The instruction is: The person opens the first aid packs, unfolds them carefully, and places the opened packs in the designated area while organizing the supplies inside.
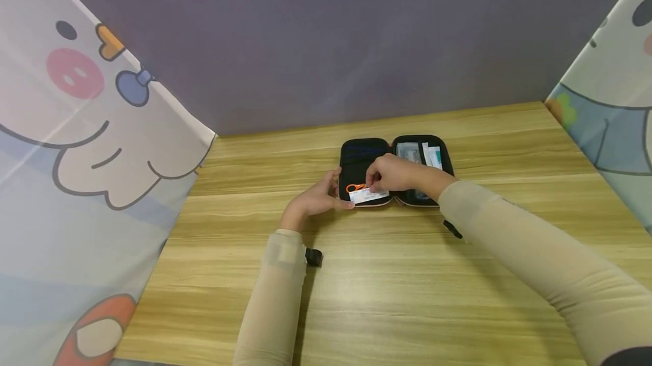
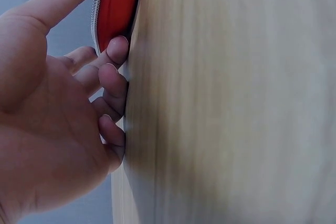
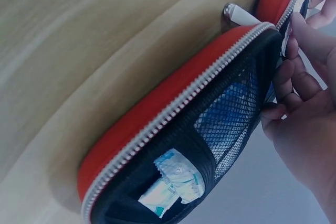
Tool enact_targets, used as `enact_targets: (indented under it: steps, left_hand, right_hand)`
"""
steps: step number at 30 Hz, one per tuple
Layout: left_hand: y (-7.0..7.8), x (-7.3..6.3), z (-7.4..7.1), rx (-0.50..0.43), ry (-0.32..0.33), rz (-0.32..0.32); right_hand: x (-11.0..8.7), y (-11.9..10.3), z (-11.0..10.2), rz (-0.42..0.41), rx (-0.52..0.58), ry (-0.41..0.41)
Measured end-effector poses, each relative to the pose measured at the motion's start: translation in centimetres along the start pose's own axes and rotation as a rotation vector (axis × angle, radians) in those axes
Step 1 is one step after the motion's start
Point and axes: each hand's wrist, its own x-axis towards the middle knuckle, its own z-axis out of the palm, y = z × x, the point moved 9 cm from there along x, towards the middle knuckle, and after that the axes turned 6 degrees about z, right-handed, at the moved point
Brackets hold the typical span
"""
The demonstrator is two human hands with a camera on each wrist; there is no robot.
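Observation:
A zip-up first-aid case (image 1: 364, 171), black inside and red outside, lies opened flat on the table. My left hand (image 1: 322, 195) grips its left half at the near corner, thumb along the front edge and fingers at the left side. With thumb and fingertips my right hand (image 1: 392, 172) pinches a white printed packet (image 1: 363, 196) lying along the front of that half. Just behind the packet show the orange handles of scissors (image 1: 355, 188). In the right wrist view, the case's right half holds a mesh pocket (image 3: 228, 119) and white-green sachets (image 3: 178, 177).
The wooden table (image 1: 407, 275) stretches around the case. A grey panel (image 1: 316, 43) rises behind it, and cartoon-printed cloth (image 1: 91, 156) hangs at both sides. A metal zip (image 3: 173, 106) runs round the case rim, its pull (image 3: 239, 15) sticking out between the halves.

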Motion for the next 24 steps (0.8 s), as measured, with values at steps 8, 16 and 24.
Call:
enact_targets:
  steps: [8, 16, 24]
  left_hand:
    - [0.0, -0.1, 0.0, -0.007, -0.004, -0.002]
    - [-0.1, 0.2, 0.1, -0.048, -0.004, 0.008]
    - [-0.2, 0.5, -0.2, -0.034, 0.007, 0.020]
  right_hand:
    - [0.4, 0.6, -0.8, 0.006, 0.083, -0.009]
    - [1.2, 2.4, -3.0, 0.088, 0.149, 0.051]
    - [2.0, 2.8, -4.2, 0.177, 0.147, 0.167]
